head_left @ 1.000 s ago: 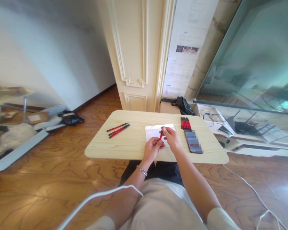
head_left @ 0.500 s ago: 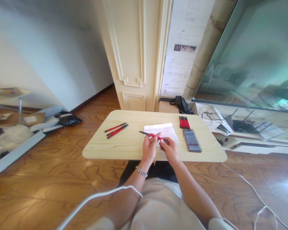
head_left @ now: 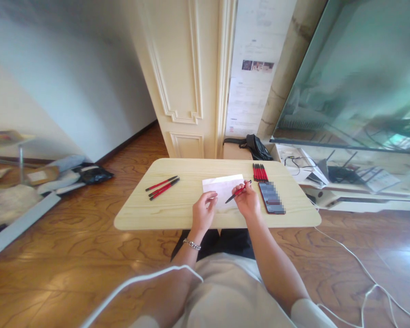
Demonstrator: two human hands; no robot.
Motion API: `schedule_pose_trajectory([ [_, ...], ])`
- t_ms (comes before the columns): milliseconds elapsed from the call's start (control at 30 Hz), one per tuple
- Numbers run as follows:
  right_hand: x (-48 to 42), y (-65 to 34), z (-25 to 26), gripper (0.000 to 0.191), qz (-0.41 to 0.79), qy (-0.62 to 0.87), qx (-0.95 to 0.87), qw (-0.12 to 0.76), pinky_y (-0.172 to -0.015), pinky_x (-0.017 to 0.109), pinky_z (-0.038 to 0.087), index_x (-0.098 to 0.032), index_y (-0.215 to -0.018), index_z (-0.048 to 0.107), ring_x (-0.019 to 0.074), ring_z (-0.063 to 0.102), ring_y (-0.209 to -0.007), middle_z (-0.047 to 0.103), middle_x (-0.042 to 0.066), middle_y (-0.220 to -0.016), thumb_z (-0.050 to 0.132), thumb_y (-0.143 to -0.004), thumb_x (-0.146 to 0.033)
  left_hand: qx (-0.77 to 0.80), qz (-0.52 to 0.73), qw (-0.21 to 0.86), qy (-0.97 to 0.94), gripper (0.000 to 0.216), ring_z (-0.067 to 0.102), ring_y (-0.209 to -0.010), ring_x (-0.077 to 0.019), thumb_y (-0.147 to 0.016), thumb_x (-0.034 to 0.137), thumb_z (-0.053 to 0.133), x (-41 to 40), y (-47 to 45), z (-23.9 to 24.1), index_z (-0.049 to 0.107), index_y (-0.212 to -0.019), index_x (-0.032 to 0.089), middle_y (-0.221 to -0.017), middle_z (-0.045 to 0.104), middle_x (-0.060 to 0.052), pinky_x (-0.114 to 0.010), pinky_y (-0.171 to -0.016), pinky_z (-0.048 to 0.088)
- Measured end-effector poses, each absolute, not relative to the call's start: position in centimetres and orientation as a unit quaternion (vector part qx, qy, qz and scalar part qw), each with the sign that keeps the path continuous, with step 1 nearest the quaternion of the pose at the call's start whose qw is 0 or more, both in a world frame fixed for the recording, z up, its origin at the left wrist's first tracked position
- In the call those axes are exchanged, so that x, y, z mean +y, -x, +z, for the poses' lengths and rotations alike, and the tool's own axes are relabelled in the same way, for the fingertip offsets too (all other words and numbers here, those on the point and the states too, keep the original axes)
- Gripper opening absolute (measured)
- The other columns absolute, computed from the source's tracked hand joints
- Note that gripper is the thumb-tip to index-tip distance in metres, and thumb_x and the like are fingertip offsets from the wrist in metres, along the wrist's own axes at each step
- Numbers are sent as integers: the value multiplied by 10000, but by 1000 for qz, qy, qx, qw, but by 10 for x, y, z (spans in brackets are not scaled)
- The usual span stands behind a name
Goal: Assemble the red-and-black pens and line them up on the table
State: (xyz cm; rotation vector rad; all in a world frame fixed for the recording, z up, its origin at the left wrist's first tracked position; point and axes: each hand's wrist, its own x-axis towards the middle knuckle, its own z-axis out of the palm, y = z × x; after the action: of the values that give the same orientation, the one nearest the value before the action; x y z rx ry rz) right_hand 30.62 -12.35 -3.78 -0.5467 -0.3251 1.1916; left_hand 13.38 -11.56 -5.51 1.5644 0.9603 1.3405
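Note:
A red pen with black ends (head_left: 239,191) is gripped in my right hand (head_left: 248,203), its dark tip pointing down and left over the white paper (head_left: 222,184). My left hand (head_left: 204,210) rests at the paper's left side, fingers curved and apart, with nothing in it. Several red and black pens (head_left: 260,172) lie side by side in a row at the table's back right. Three more pens (head_left: 162,187) lie slanted on the left part of the table.
A phone (head_left: 272,198) lies right of the paper on the pale wooden table (head_left: 133,214). Behind the table stand a box with a black bag (head_left: 258,148) and a white cabinet (head_left: 358,202). A white cable (head_left: 358,269) trails across the floor at right.
My left hand has let go of the pen and moved left. The right hand now holds the pen alone, slightly up and right, with its tip turned downward.

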Motion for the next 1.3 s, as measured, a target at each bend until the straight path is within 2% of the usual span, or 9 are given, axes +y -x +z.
schedule_pose_trajectory([
  [100,-122,-320,-41,177,543,259,-160,783,-539,249,456,-252,-804,545,98,451,-513,431,-50,-593,568,-853,-420,421,538,359,-636,227,644,-933,-204,-827,367,600,-109,-121,-59,656,-982,212,-1012,691,-78,-343,-880,492],
  [267,-123,-330,-51,431,545,279,-160,775,-394,223,322,-220,-625,488,92,306,-422,304,-55,-515,444,-841,-590,442,531,352,-631,222,655,-889,-211,-823,377,595,-106,-118,-67,661,-961,216,-980,700,-76,-351,-858,500],
  [400,-121,-331,-55,414,532,315,-170,768,-356,205,243,-214,-571,468,80,231,-387,260,-68,-467,478,-821,-544,445,515,331,-654,190,658,-904,-218,-837,347,573,-107,-121,-71,668,-949,226,-972,706,-73,-366,-876,496],
  [600,-120,-331,-57,461,529,305,-159,776,-355,211,244,-216,-575,454,76,225,-378,255,-76,-461,470,-799,-619,449,507,339,-653,165,666,-898,-214,-825,291,577,-104,-120,-75,669,-942,221,-970,708,-71,-377,-879,502],
  [767,-119,-332,-60,394,543,284,-150,776,-352,196,230,-212,-589,474,74,217,-384,245,-78,-472,486,-809,-539,448,494,329,-668,164,665,-904,-212,-815,231,575,-102,-119,-77,669,-950,223,-971,709,-67,-385,-888,497],
  [933,-119,-332,-60,417,540,294,-163,772,-338,190,250,-211,-599,490,74,239,-382,268,-72,-468,495,-818,-566,455,472,311,-688,183,663,-903,-216,-799,195,590,-101,-120,-79,666,-961,234,-975,707,-59,-399,-893,492],
  [1100,-113,-328,-49,420,572,273,-185,751,-340,183,265,-206,-695,545,71,360,-431,406,-43,-538,559,-789,-615,446,455,276,-720,251,632,-950,-262,-722,217,692,-101,-121,-81,674,-969,252,-997,693,-67,-441,-928,459],
  [1233,-108,-322,-40,487,528,367,-216,735,-398,209,357,-199,-655,547,95,484,-500,524,-1,-590,507,-793,-665,438,436,244,-747,268,599,-966,-296,-688,194,714,-100,-124,-82,682,-947,255,-971,689,-71,-462,-930,437],
  [1300,-109,-320,-40,567,472,449,-236,721,-387,219,345,-192,-631,558,99,467,-453,512,1,-535,427,-796,-718,434,426,233,-759,255,587,-969,-302,-700,186,700,-100,-125,-83,684,-946,252,-967,688,-73,-465,-924,434],
])
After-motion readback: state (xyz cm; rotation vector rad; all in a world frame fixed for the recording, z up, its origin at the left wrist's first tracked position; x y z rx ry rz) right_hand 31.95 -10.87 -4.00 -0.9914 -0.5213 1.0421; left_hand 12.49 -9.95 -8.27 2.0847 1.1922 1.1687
